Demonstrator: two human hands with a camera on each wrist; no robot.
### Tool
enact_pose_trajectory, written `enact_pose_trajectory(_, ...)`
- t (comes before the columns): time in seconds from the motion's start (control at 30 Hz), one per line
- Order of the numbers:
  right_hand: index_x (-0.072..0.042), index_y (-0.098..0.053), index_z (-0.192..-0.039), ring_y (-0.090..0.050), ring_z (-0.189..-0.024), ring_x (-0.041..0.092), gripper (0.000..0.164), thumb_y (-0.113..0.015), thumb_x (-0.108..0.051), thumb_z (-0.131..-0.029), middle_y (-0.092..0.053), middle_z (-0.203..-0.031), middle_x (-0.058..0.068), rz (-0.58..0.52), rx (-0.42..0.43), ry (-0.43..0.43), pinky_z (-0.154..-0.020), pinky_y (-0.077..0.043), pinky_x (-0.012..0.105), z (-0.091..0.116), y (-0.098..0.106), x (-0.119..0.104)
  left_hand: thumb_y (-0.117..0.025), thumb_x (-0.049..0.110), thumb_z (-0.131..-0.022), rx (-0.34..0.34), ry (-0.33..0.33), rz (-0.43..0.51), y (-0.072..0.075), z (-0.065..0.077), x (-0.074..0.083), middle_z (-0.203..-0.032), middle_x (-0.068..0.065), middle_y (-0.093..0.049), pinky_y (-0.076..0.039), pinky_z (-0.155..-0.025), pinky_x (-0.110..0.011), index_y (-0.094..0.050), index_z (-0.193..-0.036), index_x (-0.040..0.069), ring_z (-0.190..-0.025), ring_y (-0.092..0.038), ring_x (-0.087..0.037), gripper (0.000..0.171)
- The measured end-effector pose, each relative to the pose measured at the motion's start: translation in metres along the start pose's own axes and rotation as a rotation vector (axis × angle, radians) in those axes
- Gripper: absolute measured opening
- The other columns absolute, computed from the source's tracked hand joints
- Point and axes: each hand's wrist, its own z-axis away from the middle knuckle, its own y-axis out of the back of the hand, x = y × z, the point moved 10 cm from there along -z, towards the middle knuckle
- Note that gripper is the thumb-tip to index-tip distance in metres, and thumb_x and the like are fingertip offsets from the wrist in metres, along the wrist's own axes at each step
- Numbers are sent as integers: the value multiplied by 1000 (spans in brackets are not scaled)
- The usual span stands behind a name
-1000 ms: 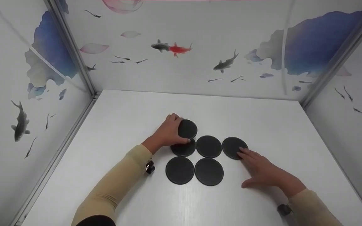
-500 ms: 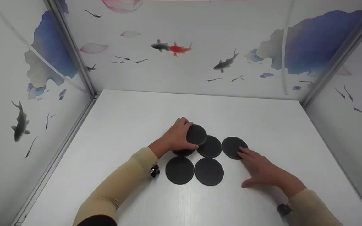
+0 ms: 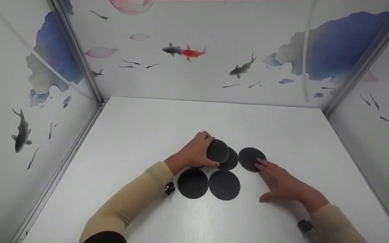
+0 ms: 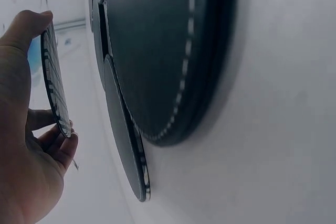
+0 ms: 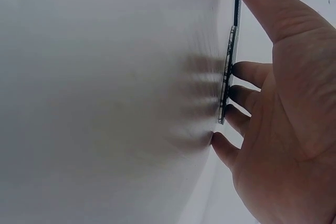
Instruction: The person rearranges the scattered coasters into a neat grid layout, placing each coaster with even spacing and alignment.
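Observation:
My left hand [image 3: 196, 152] grips a round black coaster [image 3: 218, 151] by its edge, thumb on the near side and fingers on the far side. The left wrist view shows that held coaster [image 4: 55, 80] raised off the table, its patterned underside visible. Below it lies the middle coaster [image 3: 232, 161] of the back row, partly covered. The row's left coaster is almost wholly hidden by my hand. Fingertips of my right hand [image 3: 279, 182] rest on the right coaster [image 3: 250, 158], the thumb held apart. Front left coaster [image 3: 193, 183] and front right coaster [image 3: 225, 184] lie flat side by side.
A white table [image 3: 140, 125] carries the coasters. Its back edge meets a white wall [image 3: 201, 81] printed with fish and blue patches. Similar side panels stand left and right, joined by metal posts [image 3: 76, 50].
My left hand has moved right and toward me with the held coaster, from over the back row's left coaster to over the middle one. My right hand has stayed put.

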Motion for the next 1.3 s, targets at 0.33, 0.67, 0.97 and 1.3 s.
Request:
enact_pose_trajectory(0.33,-8,-39,-171,-26,-163,50,129,-96,-70,-73,-26,-181,16,-11,-7,-9,-125,-27,75,0,1,-2,-85,69,-84,-26,-62,-34,-11,2,20,-149,-8,-51,-55,-104,-36,-52,-162,5,-130,-48,-20,106)
enact_pose_trajectory(0.67,-1,-39,-169,-29,-162,50,129,-95,-69,-75,-28,-179,21,15,15,39,-124,-31,74,0,2,-5,-85,68,-84,-56,-77,-24,-17,3,32,-149,-7,-50,-53,-106,-34,-51,-162,5,-129,-47,-18,106)
enact_pose_trajectory(0.97,-4,-37,-171,-26,-163,49,129,-94,-70,-76,-25,-180,19,-63,49,32,-126,-31,69,3,10,-3,-83,72,-84,-62,-116,-45,-26,0,44,-148,-5,-50,-53,-106,-32,-52,-162,8,-129,-47,-17,105)
enact_pose_trajectory(1.3,-7,-47,-166,-41,-157,46,101,-83,-66,-92,-47,-169,19,-74,158,-14,-125,-34,68,15,31,7,-81,77,-84,-96,-133,-55,-38,-1,62,-151,-6,-49,-53,-106,-29,-50,-164,8,-130,-47,-15,110)
